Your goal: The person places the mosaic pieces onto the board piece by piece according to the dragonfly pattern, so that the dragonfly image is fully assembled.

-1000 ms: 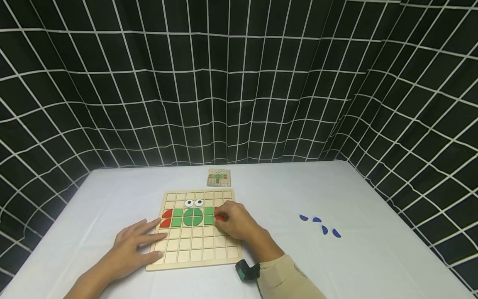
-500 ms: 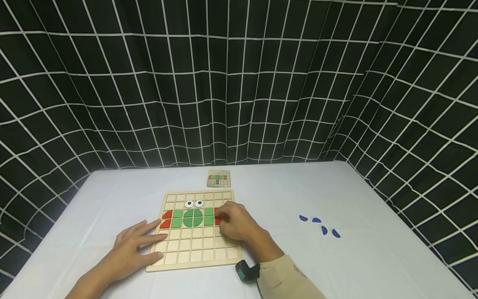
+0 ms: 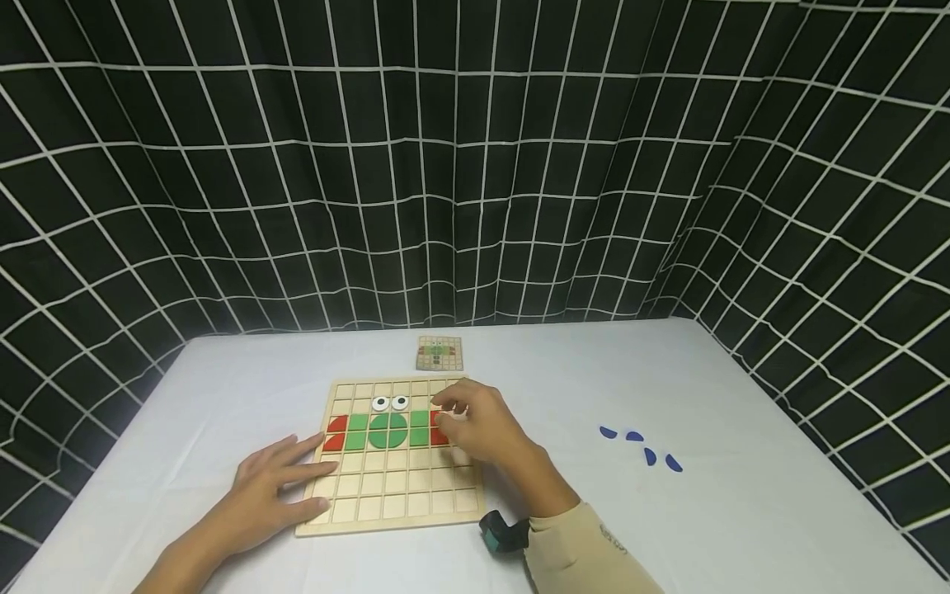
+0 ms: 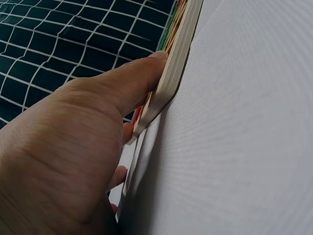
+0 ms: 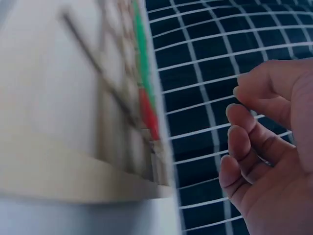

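A square wooden grid board lies on the table, filled in two rows by a green circle between light green squares, with red pieces at both ends. Two round eye pieces sit above the circle. Spread fingers of my left hand rest on the board's left edge; in the left wrist view its thumb lies over the rim. My right hand hovers over the right-end red pieces, partly covering them. The right wrist view shows its loosely bent fingers holding nothing.
Several blue half-round pieces lie on the white table to the right. Behind the board is a small pattern card with a similar figure. A black curtain with white grid lines encloses the back and sides.
My right hand has let go of the red pieces at the board's right end and lifted away, its fingers parting. The left hand stays at the board's edge.
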Demonstrator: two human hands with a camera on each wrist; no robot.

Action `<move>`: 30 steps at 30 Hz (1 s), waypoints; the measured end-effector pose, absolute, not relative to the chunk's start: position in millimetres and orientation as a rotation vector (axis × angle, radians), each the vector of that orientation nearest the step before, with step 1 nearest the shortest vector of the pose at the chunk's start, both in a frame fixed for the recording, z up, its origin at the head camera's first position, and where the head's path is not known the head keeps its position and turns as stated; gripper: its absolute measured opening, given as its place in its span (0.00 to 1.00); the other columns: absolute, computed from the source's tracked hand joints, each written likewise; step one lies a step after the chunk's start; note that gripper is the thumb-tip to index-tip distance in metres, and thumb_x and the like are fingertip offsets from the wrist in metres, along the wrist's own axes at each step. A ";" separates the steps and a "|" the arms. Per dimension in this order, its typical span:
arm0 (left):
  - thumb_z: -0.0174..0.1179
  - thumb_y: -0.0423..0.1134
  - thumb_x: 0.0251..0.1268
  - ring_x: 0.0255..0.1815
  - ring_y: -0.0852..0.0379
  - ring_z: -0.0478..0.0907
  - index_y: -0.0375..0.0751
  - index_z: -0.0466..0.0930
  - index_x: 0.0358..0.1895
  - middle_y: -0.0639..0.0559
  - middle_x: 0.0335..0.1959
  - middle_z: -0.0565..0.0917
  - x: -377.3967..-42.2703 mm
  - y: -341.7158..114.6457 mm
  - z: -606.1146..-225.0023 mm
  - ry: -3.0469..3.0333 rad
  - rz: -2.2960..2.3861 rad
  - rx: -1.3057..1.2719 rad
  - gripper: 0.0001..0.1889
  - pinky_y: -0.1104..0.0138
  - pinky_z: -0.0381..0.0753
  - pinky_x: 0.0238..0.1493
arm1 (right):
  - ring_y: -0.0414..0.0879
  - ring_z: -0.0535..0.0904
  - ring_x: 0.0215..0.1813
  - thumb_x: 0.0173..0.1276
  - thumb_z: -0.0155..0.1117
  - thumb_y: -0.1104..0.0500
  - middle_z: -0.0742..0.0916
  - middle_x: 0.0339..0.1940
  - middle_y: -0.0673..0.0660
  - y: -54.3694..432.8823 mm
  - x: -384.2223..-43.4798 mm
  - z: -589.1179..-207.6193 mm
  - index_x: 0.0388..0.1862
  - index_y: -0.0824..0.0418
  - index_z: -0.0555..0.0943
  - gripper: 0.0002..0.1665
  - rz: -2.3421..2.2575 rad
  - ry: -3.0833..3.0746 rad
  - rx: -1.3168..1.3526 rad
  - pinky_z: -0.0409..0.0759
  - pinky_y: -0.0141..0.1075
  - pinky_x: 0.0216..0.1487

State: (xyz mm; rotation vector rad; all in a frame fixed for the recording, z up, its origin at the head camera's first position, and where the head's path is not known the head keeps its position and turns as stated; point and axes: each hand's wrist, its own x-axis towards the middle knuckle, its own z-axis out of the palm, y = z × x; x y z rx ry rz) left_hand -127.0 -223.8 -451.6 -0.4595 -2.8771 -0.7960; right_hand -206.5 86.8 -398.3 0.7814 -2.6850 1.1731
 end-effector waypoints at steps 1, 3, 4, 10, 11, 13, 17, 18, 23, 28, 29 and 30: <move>0.65 0.62 0.46 0.69 0.39 0.56 0.68 0.81 0.49 0.53 0.67 0.70 -126.9 -223.5 -451.4 -2.877 -0.798 -0.457 0.22 0.41 0.48 0.62 | 0.42 0.77 0.39 0.58 0.63 0.60 0.84 0.35 0.47 88.5 -205.0 -393.1 0.40 0.55 0.84 0.10 1.172 -2.666 0.790 0.76 0.32 0.39; 0.65 0.62 0.46 0.69 0.39 0.56 0.68 0.81 0.49 0.54 0.67 0.70 -126.4 -223.2 -451.0 -2.878 -0.801 -0.451 0.22 0.41 0.48 0.62 | 0.42 0.77 0.38 0.58 0.64 0.60 0.85 0.34 0.47 93.3 -201.6 -382.6 0.39 0.54 0.84 0.10 1.161 -2.620 0.815 0.77 0.35 0.39; 0.65 0.62 0.46 0.69 0.39 0.56 0.68 0.81 0.49 0.54 0.67 0.70 -126.3 -223.1 -450.9 -2.879 -0.802 -0.447 0.22 0.41 0.48 0.62 | 0.42 0.78 0.37 0.57 0.65 0.60 0.85 0.34 0.47 96.4 -199.8 -377.4 0.39 0.54 0.84 0.10 1.154 -2.591 0.832 0.78 0.35 0.39; 0.65 0.62 0.46 0.69 0.39 0.56 0.68 0.81 0.48 0.54 0.67 0.70 -126.4 -223.0 -450.6 -2.872 -0.804 -0.453 0.22 0.41 0.48 0.62 | 0.44 0.77 0.36 0.56 0.67 0.62 0.85 0.33 0.46 121.8 -187.4 -348.2 0.38 0.52 0.84 0.11 1.113 -2.450 0.877 0.78 0.37 0.37; 0.65 0.62 0.46 0.69 0.39 0.56 0.68 0.81 0.48 0.54 0.67 0.70 -126.6 -223.0 -450.7 -2.870 -0.804 -0.456 0.22 0.41 0.48 0.62 | 0.44 0.77 0.36 0.56 0.67 0.62 0.85 0.34 0.45 126.8 -185.3 -344.3 0.39 0.52 0.84 0.11 1.107 -2.433 0.878 0.78 0.37 0.37; 0.65 0.62 0.46 0.69 0.39 0.56 0.68 0.81 0.48 0.54 0.66 0.70 -126.9 -223.1 -450.9 -2.866 -0.804 -0.459 0.21 0.41 0.48 0.62 | 0.43 0.76 0.36 0.56 0.68 0.61 0.85 0.35 0.43 137.2 -181.3 -337.5 0.40 0.51 0.83 0.12 1.084 -2.398 0.880 0.78 0.37 0.38; 0.65 0.62 0.46 0.69 0.39 0.57 0.69 0.81 0.48 0.54 0.66 0.70 -127.3 -223.2 -451.8 -2.863 -0.804 -0.465 0.22 0.41 0.48 0.62 | 0.40 0.75 0.37 0.56 0.68 0.63 0.84 0.36 0.42 159.8 -176.2 -329.2 0.42 0.51 0.83 0.14 1.046 -2.323 0.898 0.77 0.35 0.38; 0.65 0.62 0.46 0.69 0.39 0.57 0.69 0.81 0.48 0.54 0.66 0.70 -127.2 -223.3 -452.1 -2.862 -0.802 -0.465 0.22 0.41 0.48 0.62 | 0.40 0.75 0.37 0.56 0.68 0.64 0.84 0.35 0.43 165.7 -176.2 -328.3 0.43 0.52 0.83 0.15 1.037 -2.297 0.907 0.77 0.35 0.39; 0.66 0.61 0.46 0.69 0.40 0.57 0.68 0.81 0.48 0.54 0.67 0.70 -126.4 -223.4 -454.0 -2.855 -0.805 -0.461 0.22 0.42 0.48 0.62 | 0.39 0.75 0.37 0.56 0.65 0.70 0.84 0.32 0.49 197.1 -180.5 -328.2 0.47 0.59 0.81 0.19 1.098 -2.189 0.961 0.75 0.31 0.41; 0.66 0.61 0.46 0.69 0.40 0.57 0.69 0.81 0.48 0.54 0.67 0.70 -125.8 -222.6 -453.7 -2.861 -0.818 -0.452 0.21 0.42 0.48 0.63 | 0.37 0.73 0.38 0.54 0.63 0.76 0.82 0.30 0.52 228.5 -184.2 -334.5 0.48 0.64 0.80 0.21 1.134 -2.170 0.933 0.74 0.29 0.42; 0.66 0.61 0.46 0.69 0.39 0.57 0.69 0.81 0.48 0.54 0.66 0.70 -125.8 -222.5 -453.6 -2.859 -0.817 -0.453 0.21 0.43 0.48 0.63 | 0.37 0.73 0.38 0.54 0.63 0.76 0.82 0.30 0.53 234.5 -185.3 -337.1 0.48 0.65 0.80 0.21 1.123 -2.181 0.912 0.73 0.28 0.42; 0.66 0.61 0.46 0.69 0.40 0.57 0.69 0.81 0.48 0.54 0.66 0.70 -125.8 -222.5 -453.4 -2.857 -0.816 -0.454 0.21 0.43 0.48 0.63 | 0.36 0.73 0.38 0.54 0.62 0.76 0.82 0.30 0.53 239.7 -185.7 -339.4 0.48 0.65 0.79 0.21 1.112 -2.202 0.877 0.74 0.28 0.42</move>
